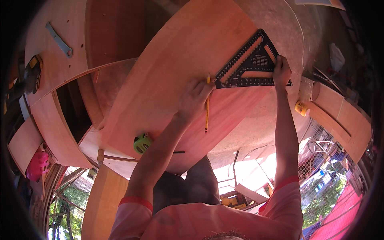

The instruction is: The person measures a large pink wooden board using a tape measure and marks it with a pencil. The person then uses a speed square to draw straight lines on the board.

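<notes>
A plywood board lies at a slant before me. My left hand rests on it and grips a yellow pencil, its point away from me and its eraser end towards me. My right hand holds a black triangular rafter square by its right-hand side. The square lies over the board, with one corner close to my left fingers and another reaching past the board's right edge. A green tape measure sits beside my left forearm, which partly hides a thin black object.
At left, a blue-grey wrench-like tool lies on a plywood panel, near a black and yellow power tool. A yellow jar and wooden pieces are at right. A pink plastic item is low left.
</notes>
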`<state>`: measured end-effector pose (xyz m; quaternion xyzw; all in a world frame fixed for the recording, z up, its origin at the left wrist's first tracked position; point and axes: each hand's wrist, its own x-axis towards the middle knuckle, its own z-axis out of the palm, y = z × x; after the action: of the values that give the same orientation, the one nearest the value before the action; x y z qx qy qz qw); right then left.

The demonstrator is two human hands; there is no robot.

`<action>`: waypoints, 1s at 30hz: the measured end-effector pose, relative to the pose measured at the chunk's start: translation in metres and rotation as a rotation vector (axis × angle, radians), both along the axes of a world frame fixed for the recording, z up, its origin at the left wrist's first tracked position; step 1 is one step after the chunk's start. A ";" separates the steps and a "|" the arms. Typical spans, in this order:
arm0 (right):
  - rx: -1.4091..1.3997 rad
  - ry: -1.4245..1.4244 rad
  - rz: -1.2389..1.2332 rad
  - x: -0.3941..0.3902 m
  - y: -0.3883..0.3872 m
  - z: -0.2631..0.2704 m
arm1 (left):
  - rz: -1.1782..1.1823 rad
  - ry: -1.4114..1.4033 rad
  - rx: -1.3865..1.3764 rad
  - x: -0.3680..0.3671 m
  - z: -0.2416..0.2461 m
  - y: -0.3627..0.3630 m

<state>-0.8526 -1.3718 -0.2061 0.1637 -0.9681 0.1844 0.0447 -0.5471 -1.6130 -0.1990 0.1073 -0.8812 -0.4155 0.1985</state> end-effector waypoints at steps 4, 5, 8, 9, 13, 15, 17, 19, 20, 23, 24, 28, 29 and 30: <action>0.103 -0.003 0.002 0.006 -0.003 -0.005 | -0.005 0.030 -0.020 -0.001 -0.002 0.000; 0.148 0.026 0.007 0.009 -0.005 -0.006 | -0.004 0.018 -0.018 -0.001 -0.001 0.000; 0.245 0.044 -0.094 0.024 -0.014 -0.016 | 0.001 0.001 -0.009 -0.001 -0.001 0.000; 0.221 0.087 -0.087 0.028 -0.017 -0.018 | 0.002 0.006 -0.006 -0.002 0.000 0.000; 0.219 0.094 -0.079 0.040 -0.024 -0.016 | 0.031 0.027 0.052 -0.004 0.008 0.002; 0.222 0.106 -0.070 0.041 -0.026 -0.013 | 0.059 0.020 0.170 -0.007 0.014 -0.002; 0.227 0.118 -0.069 0.042 -0.028 -0.011 | 0.129 0.043 0.398 -0.019 0.022 -0.003; 0.225 0.127 -0.078 0.042 -0.030 -0.010 | 0.240 0.085 0.732 -0.035 0.029 -0.007; 0.219 0.126 -0.079 0.043 -0.030 -0.010 | 0.215 0.019 0.742 -0.047 0.031 -0.013; 0.214 0.132 -0.071 0.043 -0.030 -0.011 | 0.134 -0.129 0.693 -0.098 0.027 -0.039; 0.211 0.145 -0.067 0.043 -0.030 -0.011 | 0.089 -0.095 0.625 -0.118 0.024 -0.045; 0.224 0.137 -0.088 0.044 -0.030 -0.012 | 0.038 -0.172 0.767 -0.199 0.008 -0.045; 0.233 0.125 -0.091 0.045 -0.030 -0.011 | 0.041 -0.161 0.690 -0.210 0.006 -0.040; 0.231 0.125 -0.091 0.044 -0.031 -0.011 | 0.057 -0.205 0.633 -0.223 0.005 -0.037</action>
<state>-0.8084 -1.4027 -0.2170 0.1349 -0.9846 0.0592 0.0942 -0.7701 -1.6499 -0.1937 0.2294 -0.7205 -0.6499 0.0771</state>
